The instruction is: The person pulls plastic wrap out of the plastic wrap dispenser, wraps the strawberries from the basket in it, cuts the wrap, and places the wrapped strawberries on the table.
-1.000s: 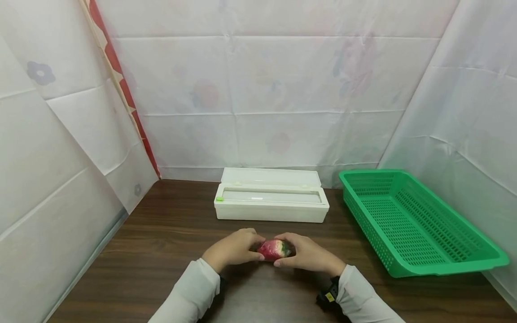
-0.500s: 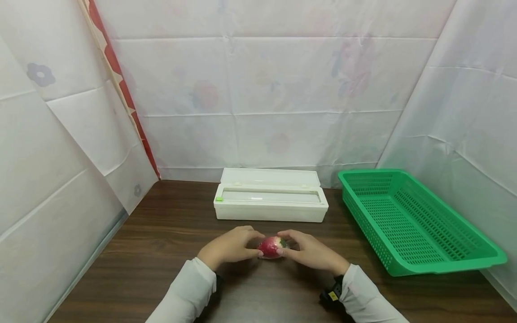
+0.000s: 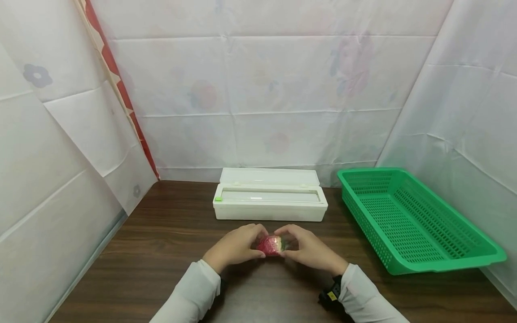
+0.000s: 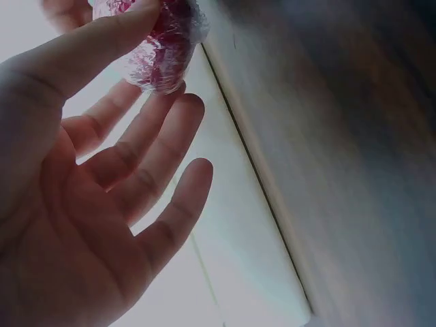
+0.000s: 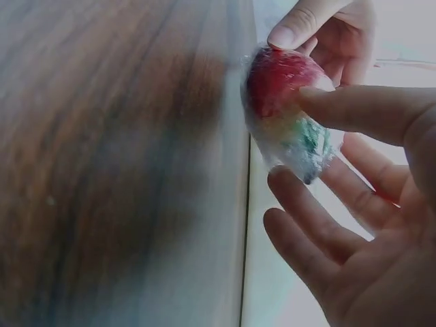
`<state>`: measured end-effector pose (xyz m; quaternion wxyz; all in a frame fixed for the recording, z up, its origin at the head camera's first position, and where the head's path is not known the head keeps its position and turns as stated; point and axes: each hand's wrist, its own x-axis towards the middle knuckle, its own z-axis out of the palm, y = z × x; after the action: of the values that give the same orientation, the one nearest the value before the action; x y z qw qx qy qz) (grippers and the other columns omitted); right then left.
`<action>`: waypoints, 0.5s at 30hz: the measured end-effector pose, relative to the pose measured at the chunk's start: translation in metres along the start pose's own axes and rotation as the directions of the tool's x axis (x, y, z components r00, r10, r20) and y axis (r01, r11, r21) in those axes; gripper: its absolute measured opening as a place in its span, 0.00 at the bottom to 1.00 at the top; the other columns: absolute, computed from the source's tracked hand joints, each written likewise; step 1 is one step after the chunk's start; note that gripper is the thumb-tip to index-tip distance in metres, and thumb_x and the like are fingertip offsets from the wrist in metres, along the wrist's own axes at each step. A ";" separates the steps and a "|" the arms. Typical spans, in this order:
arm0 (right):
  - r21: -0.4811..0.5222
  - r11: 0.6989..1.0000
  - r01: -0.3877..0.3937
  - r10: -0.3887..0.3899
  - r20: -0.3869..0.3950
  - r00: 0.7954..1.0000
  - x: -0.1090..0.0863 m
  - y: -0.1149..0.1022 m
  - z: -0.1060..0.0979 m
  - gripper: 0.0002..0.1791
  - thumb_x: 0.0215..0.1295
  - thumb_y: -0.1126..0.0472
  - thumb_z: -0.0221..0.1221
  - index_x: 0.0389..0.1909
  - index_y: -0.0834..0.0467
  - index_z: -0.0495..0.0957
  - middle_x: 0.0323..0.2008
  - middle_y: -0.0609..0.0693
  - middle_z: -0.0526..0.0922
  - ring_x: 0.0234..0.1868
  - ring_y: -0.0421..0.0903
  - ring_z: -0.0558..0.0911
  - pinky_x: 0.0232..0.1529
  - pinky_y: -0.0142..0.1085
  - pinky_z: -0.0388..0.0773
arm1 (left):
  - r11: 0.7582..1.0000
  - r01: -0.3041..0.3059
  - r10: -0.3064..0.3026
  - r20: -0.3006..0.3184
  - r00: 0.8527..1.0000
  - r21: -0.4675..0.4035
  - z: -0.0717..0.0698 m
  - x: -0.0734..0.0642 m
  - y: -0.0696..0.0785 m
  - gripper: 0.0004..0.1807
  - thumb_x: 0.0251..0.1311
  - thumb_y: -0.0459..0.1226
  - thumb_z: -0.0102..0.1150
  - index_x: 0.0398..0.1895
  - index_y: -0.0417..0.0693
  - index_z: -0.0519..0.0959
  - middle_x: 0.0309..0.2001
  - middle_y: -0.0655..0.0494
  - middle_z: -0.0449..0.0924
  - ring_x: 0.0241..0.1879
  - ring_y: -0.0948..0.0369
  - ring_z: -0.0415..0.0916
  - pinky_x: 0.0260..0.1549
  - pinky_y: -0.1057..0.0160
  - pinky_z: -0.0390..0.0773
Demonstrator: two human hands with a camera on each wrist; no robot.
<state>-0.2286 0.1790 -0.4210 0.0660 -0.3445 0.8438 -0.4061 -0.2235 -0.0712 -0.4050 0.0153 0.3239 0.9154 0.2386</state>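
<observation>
A red fruit (image 3: 269, 246) with a pale yellow band and a green end is wrapped in clear cling film, just above the table between both hands. On its red end, my left hand (image 3: 236, 246) pinches it with thumb and fingertips. My right hand (image 3: 312, 249) holds the green end the same way. Crinkled film shows on the fruit (image 4: 163, 54) in the left wrist view. Loose film gathers around the green tip of the fruit (image 5: 289, 116) in the right wrist view, where my right thumb presses its side.
Behind the hands stands a white cling film dispenser (image 3: 268, 211) with its lid raised and a small green slider at its left. A green perforated basket (image 3: 365, 220) sits at the right on the brown wooden table (image 3: 161, 251). White sheets line the back and sides.
The fruit has been turned slightly in the fingers and moved a little left and away from me. Both hands have shifted their fingertips on it.
</observation>
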 end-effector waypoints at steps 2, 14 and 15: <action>-0.025 1.000 -0.007 0.007 0.004 1.000 0.000 -0.001 0.001 0.23 0.65 0.58 0.68 0.59 0.52 0.75 0.55 0.44 0.78 0.53 0.46 0.81 0.50 0.39 0.80 | 1.000 -0.004 0.004 -0.009 1.000 0.014 0.001 -0.001 0.002 0.21 0.53 0.41 0.77 0.47 0.53 0.77 0.42 0.62 0.78 0.40 0.64 0.76 0.40 0.60 0.78; 0.031 0.997 -0.067 0.067 0.020 0.998 -0.001 0.002 0.004 0.19 0.67 0.55 0.67 0.55 0.52 0.76 0.55 0.47 0.78 0.52 0.47 0.81 0.48 0.38 0.81 | 1.000 0.023 -0.023 -0.027 0.999 0.013 0.005 0.000 0.004 0.19 0.51 0.41 0.77 0.45 0.55 0.79 0.38 0.63 0.77 0.36 0.67 0.72 0.37 0.62 0.77; 0.034 0.997 -0.065 0.064 0.023 0.998 0.000 0.003 0.003 0.19 0.67 0.55 0.66 0.55 0.52 0.75 0.55 0.47 0.78 0.52 0.47 0.81 0.48 0.38 0.81 | 1.000 0.022 -0.021 -0.029 0.999 0.013 0.005 0.001 0.004 0.19 0.51 0.41 0.77 0.45 0.55 0.79 0.38 0.63 0.77 0.36 0.67 0.72 0.37 0.62 0.77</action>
<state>-0.2284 0.1783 -0.4255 0.0946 -0.3203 0.8465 -0.4147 -0.2206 -0.0659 -0.4073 0.0025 0.3106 0.9205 0.2369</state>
